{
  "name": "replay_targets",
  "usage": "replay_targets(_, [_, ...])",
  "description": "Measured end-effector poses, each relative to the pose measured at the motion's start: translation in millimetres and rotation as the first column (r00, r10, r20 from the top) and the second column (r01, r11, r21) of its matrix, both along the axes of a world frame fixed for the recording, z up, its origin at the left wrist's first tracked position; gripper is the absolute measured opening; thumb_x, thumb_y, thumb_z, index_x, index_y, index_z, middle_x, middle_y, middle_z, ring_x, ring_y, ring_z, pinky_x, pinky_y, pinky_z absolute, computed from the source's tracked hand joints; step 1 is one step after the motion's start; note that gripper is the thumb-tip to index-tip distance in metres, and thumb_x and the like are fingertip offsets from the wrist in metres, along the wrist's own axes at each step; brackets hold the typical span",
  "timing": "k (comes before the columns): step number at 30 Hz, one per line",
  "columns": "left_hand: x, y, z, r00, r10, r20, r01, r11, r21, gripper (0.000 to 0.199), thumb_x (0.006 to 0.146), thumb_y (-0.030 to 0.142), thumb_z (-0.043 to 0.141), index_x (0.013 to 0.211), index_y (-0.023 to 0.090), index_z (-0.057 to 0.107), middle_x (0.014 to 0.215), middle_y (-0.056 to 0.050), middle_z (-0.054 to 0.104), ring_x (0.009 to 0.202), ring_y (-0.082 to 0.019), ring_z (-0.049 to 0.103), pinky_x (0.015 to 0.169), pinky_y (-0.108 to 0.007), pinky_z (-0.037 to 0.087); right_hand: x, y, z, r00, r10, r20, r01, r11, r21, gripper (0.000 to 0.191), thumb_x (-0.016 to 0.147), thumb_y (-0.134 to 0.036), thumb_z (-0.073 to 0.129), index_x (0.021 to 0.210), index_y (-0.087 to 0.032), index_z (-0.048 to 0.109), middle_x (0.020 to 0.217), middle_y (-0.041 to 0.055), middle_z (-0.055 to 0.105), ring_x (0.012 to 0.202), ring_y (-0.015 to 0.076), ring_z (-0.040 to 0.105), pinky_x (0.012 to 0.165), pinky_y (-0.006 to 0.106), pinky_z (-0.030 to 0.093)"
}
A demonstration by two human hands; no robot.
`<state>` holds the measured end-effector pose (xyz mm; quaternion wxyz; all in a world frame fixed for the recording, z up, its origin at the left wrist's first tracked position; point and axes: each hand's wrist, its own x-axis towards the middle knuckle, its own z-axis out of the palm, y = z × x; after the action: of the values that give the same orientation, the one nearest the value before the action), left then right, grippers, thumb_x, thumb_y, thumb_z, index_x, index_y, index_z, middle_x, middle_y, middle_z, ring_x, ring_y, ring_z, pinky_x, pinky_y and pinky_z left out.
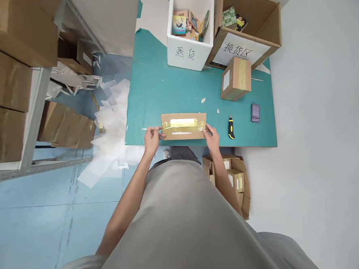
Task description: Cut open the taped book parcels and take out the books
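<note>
Both hands grasp one long, slim carton [185,135], the left hand [151,141] pinching its left end and the right hand [212,138] gripping its right end, thumb over the near corner. The carton lies level at the near edge of the green desk [177,94], label side up, with glossy yellowish tape along its top; whether it rests fully on the surface or is slightly raised cannot be told. The step in hand appears to be steadying or positioning the taped carton, and shifting it from this hold would call for both hands moving evenly so that neither end dips. Just right of the carton lies a black-and-yellow utility knife [231,128], and farther right a phone [255,113]. Beyond the carton to the right stands a small taped box [236,80], close in front of a large open cardboard box [266,28] bearing a handwritten sheet. Straight beyond the carton is a white bin [204,56] containing picture books [179,25]. To the carton's left, past the desk edge, white sheets [106,127] litter the floor [90,213] beside a metal shelf [40,98] loaded with brown boxes [6,80]. Below the carton's level, to its right, an open box [247,195] holds smaller parcels [236,179].
</note>
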<state>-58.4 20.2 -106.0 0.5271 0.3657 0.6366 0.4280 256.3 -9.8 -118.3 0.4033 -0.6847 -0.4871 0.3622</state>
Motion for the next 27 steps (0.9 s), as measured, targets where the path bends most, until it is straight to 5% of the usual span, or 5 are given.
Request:
replay_targets(7, [20.9,1.2,7.3,0.996,-0.078,0.049,0.081,0.994,-0.073,0.028,0.094,0.033,0.064,0.115,0.018,0.056,0.133,-0.017,0.073,0.074,-0.017,0.079,0.064,-0.029,0.058,15.4,5.5,-2.6,0.999,-0.048,-0.007,0.047,0.997,-0.064,0.071,0.095,-0.065,0.061,0.146,-0.017,0.071,0.137,0.0189,0.069,0.123,0.0321,0.069,0.11,0.049,0.059])
replay_targets(11, [32.6,-7.2,13.4,0.992,-0.123,0.006,0.122,0.987,-0.101,0.029,0.093,0.045,0.069,0.095,0.018,0.061,0.148,-0.019,0.068,0.077,-0.016,0.078,0.07,-0.029,0.059,23.8,-6.8,-11.2,0.993,-0.087,-0.079,0.076,0.989,-0.129,0.07,0.091,-0.062,0.066,0.144,-0.017,0.072,0.146,0.0195,0.068,0.125,0.0353,0.07,0.109,0.052,0.059])
replay_targets(16, [37.8,1.2,17.2,0.991,-0.128,-0.043,0.122,0.985,-0.122,0.042,0.098,0.056,0.059,0.081,0.018,0.06,0.122,-0.016,0.078,0.082,-0.022,0.08,0.075,-0.032,0.06,36.7,-8.8,-16.9,0.988,-0.077,-0.132,0.062,0.992,-0.11,0.065,0.092,-0.06,0.065,0.141,-0.018,0.073,0.148,0.0166,0.07,0.129,0.0353,0.07,0.113,0.053,0.057])
replay_targets(22, [20.7,10.7,-8.6,0.986,-0.139,-0.095,0.121,0.977,-0.173,0.053,0.086,0.025,0.053,0.138,0.018,0.06,0.146,-0.019,0.07,0.083,-0.018,0.078,0.079,-0.037,0.064,57.0,-4.1,-39.2,0.98,0.004,-0.197,-0.05,0.973,-0.227,0.054,0.09,-0.05,0.066,0.133,-0.019,0.077,0.133,0.0156,0.079,0.125,0.0336,0.073,0.111,0.054,0.058])
replay_targets(27, [24.4,-0.9,-32.8,0.947,-0.277,-0.165,0.226,0.934,-0.277,0.066,0.07,0.016,0.067,0.136,0.015,0.069,0.147,-0.018,0.07,0.113,-0.03,0.076,0.103,-0.05,0.062,48.7,-6.1,-55.1,0.968,0.094,-0.232,-0.161,0.943,-0.292,0.058,0.071,-0.048,0.083,0.119,-0.016,0.081,0.12,0.0147,0.083,0.112,0.0355,0.075,0.108,0.058,0.058])
